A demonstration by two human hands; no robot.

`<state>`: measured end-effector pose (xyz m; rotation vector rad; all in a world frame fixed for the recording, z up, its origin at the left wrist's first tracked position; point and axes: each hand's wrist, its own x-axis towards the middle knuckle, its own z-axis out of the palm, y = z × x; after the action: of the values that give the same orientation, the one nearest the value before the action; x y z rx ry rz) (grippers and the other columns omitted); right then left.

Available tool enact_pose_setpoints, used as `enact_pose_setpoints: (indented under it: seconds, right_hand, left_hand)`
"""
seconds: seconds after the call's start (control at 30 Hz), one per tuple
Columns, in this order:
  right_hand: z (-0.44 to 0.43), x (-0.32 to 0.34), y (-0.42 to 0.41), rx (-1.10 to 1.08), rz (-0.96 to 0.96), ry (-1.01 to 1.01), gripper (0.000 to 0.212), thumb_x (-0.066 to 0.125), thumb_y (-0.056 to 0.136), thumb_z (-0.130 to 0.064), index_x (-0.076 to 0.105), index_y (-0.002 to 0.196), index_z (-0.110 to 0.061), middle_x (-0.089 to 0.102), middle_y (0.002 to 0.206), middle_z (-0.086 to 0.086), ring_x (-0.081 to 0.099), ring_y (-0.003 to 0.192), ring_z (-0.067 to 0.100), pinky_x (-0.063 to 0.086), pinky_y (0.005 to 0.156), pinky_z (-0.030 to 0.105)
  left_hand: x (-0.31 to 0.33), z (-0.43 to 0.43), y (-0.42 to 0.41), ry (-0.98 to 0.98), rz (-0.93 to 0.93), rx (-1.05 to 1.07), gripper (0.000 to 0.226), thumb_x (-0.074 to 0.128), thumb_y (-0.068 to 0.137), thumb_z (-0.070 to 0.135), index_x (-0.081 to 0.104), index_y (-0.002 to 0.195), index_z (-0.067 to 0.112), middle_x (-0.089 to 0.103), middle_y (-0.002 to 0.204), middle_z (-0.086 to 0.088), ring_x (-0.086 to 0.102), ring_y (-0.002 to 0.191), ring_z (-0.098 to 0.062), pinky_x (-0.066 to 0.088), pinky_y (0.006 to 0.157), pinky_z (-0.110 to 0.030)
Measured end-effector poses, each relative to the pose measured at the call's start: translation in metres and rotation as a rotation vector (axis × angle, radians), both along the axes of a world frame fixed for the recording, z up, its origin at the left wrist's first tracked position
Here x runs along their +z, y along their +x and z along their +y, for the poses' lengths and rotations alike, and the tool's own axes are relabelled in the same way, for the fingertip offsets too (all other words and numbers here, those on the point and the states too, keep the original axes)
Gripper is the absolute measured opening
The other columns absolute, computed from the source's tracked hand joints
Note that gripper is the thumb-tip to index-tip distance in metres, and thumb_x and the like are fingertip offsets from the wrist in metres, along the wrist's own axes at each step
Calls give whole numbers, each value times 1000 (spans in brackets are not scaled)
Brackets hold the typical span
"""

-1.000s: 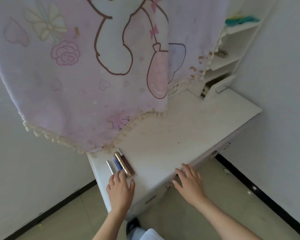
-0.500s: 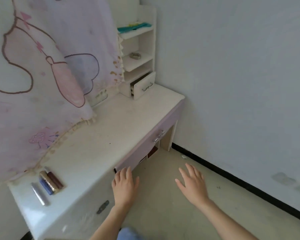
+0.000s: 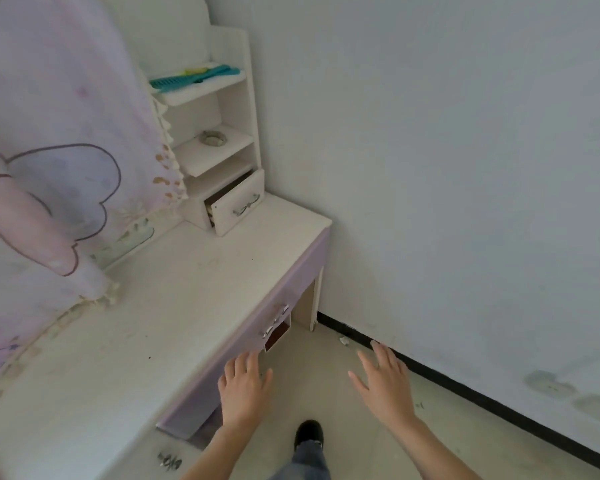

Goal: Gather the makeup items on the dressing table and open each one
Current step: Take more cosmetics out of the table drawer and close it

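Note:
The white dressing table (image 3: pixel 160 306) runs from lower left to the right wall. No makeup tubes show in this view; the table's left end is out of frame. My left hand (image 3: pixel 243 393) hovers flat, fingers apart, in front of the lilac drawer front (image 3: pixel 257 317), which sits slightly pulled out. My right hand (image 3: pixel 385 386) is held open over the floor, further right, holding nothing.
A pink cartoon cloth (image 3: pixel 56 168) hangs over the mirror at left. A small shelf unit (image 3: pixel 222 133) at the back holds a teal comb (image 3: pixel 194 77), a ring-shaped item (image 3: pixel 213 138) and a part-open little drawer (image 3: pixel 238 202). A white wall with black skirting is at right.
My view has swung right, so the makeup tubes at the table's left end have left the frame. Both hands came off the table edge and now hover in front of the drawer.

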<state>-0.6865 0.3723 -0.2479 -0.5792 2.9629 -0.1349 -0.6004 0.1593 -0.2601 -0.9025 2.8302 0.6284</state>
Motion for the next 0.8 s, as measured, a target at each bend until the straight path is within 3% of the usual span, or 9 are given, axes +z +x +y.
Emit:
enact_pose_setpoints:
  seconds: [0.17,0.23,0.3,0.57,0.63,0.67,0.73,0.8]
  right_hand:
    - [-3,16,-82,13,26,38,79,-2,94,-49,73,86,-25,72,96,5,71,89,22,57,67,34]
    - [-10,23,-111,6,-9,60,64,15,93,-48,73,84,-24,73,95,6,71,86,22,57,66,34]
    - [-22,26,-132,24,-36,79,49,32,79,-49,74,82,-24,73,94,6,71,86,22,57,65,34]
    - [-66,2,-178,226,-118,82,48,36,74,-49,73,83,-21,73,92,7,71,86,25,57,65,37]
    - [-79,2,-191,290,-126,59,51,34,78,-50,72,92,-19,70,102,8,68,96,26,56,74,39]
    - [-87,1,-196,336,-124,40,55,30,81,-52,67,106,-19,64,116,8,61,110,27,51,86,41]
    - [-103,0,-207,462,-212,36,74,11,79,-61,47,131,-22,41,142,6,35,135,23,32,107,39]
    - [-114,-4,-215,574,-259,24,89,-1,69,-65,37,137,-23,29,150,3,24,140,20,23,112,36]
  left_hand:
    - [1,-7,-88,41,33,-14,46,37,95,39,34,136,19,39,140,-1,31,131,-23,27,106,-36]
    - [4,-11,-123,57,73,-14,42,38,95,36,39,132,19,40,140,-1,31,131,-22,26,106,-35]
    - [9,-16,-148,59,104,-8,41,39,95,33,39,132,15,39,141,-3,30,131,-23,27,106,-36]
    - [0,-30,-152,97,81,161,45,39,95,37,37,135,16,37,143,-3,31,132,-24,28,106,-37]
    - [-6,-30,-140,101,37,229,50,35,93,43,39,134,15,38,143,-5,33,131,-25,29,105,-37]
    - [-7,-29,-133,100,32,279,58,29,89,50,42,132,14,41,141,-6,36,129,-27,31,104,-37]
    - [-10,-23,-121,97,34,407,80,12,72,57,50,126,13,50,133,-8,43,123,-29,35,99,-39]
    - [-13,-15,-111,99,17,565,83,9,67,58,53,122,13,54,128,-8,46,120,-30,38,95,-38]
